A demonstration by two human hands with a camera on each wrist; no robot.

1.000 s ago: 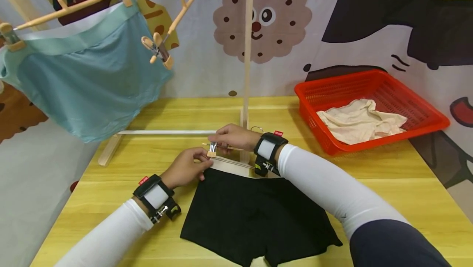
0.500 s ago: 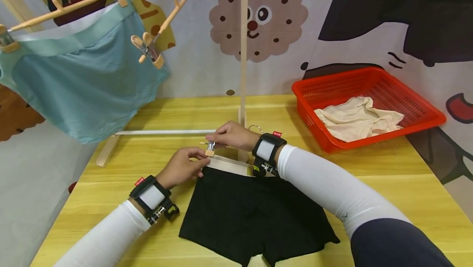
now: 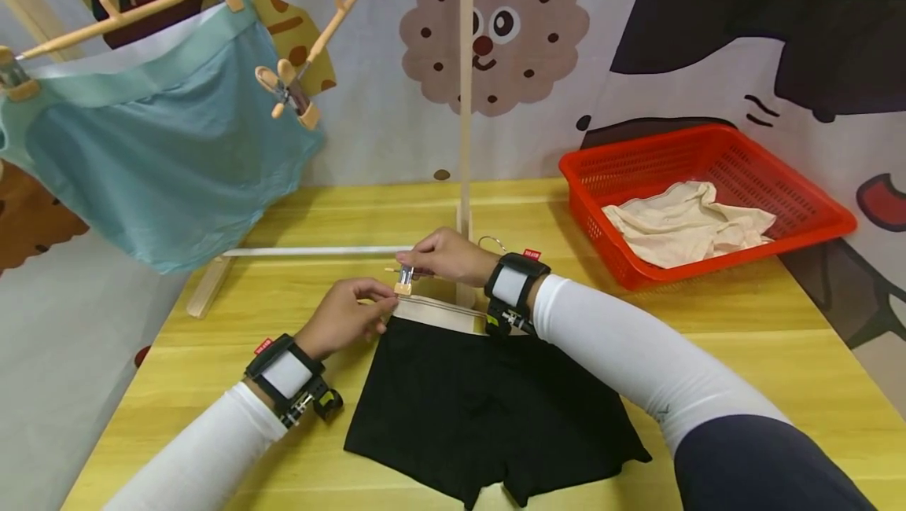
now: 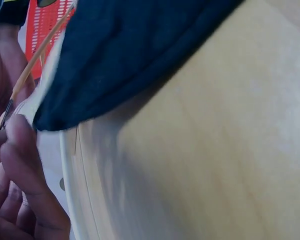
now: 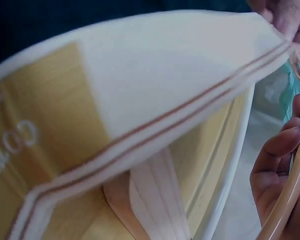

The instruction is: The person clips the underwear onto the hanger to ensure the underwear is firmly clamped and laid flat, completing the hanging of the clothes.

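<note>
A pair of black shorts (image 3: 488, 409) with a cream waistband (image 3: 442, 314) lies on the table, waistband toward the far side. My left hand (image 3: 350, 316) pinches the left corner of that waistband between thumb and fingers. Just beyond it, my right hand (image 3: 449, 255) pinches the metal-and-wood clip (image 3: 403, 281) of a clip hanger, whose tip sits right at the same corner. The wooden bar of this hanger (image 5: 287, 195) runs below the right fingers in the right wrist view. In the left wrist view, a dark leg of the shorts (image 4: 125, 65) fills the top.
Light blue shorts (image 3: 156, 141) hang from a clip hanger at the left, beside another hanger (image 3: 333, 23) with no garment. A wooden post (image 3: 465, 102) and white crossbar (image 3: 318, 251) stand behind the hands. A red basket (image 3: 602, 248) holds a cream cloth (image 3: 690, 224).
My left hand has shifted slightly left at the waistband corner. The right hand keeps its grip on the clip, which has risen a little against the waistband's edge.
</note>
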